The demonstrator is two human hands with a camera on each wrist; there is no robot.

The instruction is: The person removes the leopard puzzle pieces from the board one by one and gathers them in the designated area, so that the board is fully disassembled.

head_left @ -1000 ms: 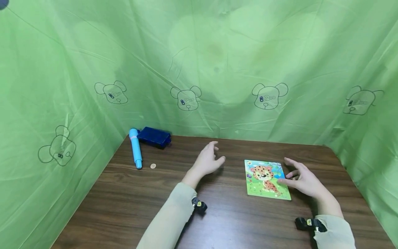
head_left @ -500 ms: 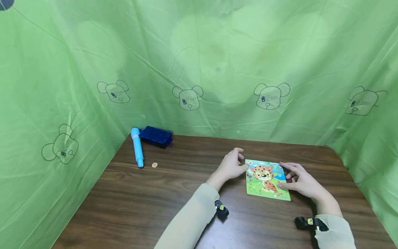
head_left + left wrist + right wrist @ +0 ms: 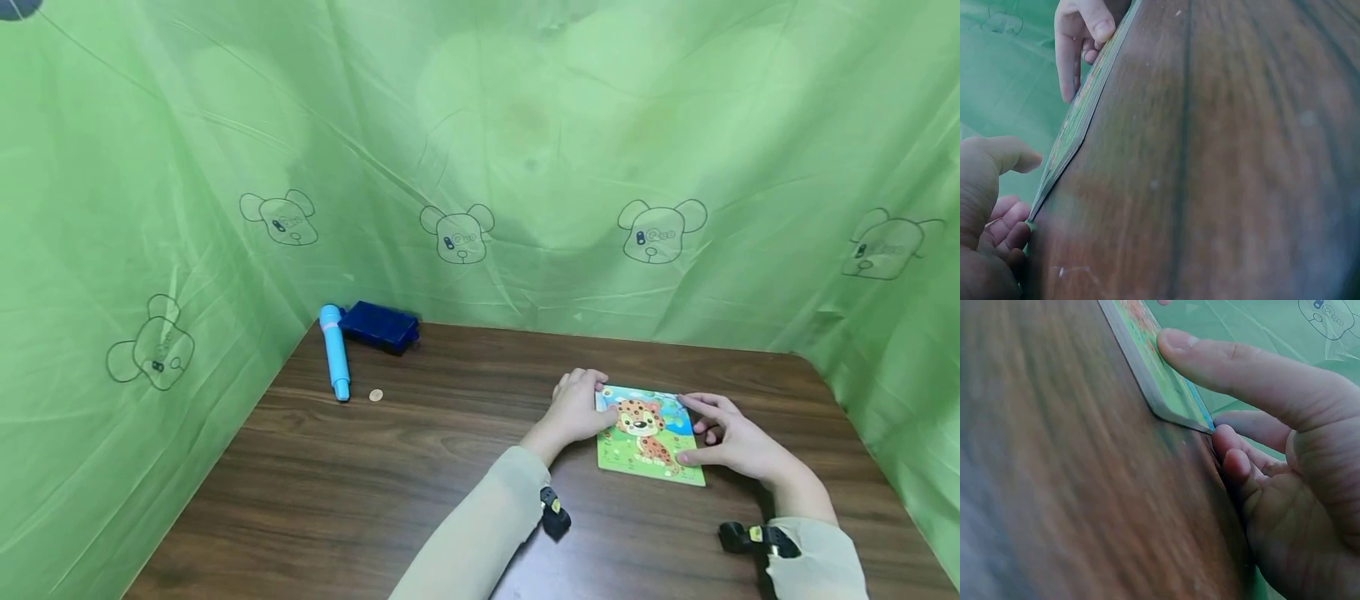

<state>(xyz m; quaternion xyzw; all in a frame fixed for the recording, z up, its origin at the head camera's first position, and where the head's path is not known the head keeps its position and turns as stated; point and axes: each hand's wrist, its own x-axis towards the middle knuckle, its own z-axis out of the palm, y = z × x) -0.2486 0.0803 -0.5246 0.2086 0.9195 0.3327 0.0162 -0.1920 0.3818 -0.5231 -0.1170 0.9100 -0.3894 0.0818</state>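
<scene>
A flat picture puzzle board (image 3: 648, 435) with a spotted cartoon cub lies on the brown table (image 3: 390, 467), right of centre. My left hand (image 3: 581, 406) holds its left edge near the far corner. In the left wrist view the curled left fingers (image 3: 1007, 228) sit at the thin edge of the board (image 3: 1079, 125), with the thumb just above it. My right hand (image 3: 708, 433) grips the right edge. In the right wrist view its thumb (image 3: 1229, 362) lies on the face of the board (image 3: 1150, 365) and the other fingers (image 3: 1241, 462) curl at the corner.
At the table's back left lie a light blue pen-shaped stick (image 3: 334, 352), a dark blue box (image 3: 379, 327) and a small coin (image 3: 376, 396). A green sheet (image 3: 480, 167) printed with bear outlines closes in the back and both sides.
My left hand has moved right from the middle of the table to the board's left edge. My right hand stayed at the right edge, its fingers drawn in closer.
</scene>
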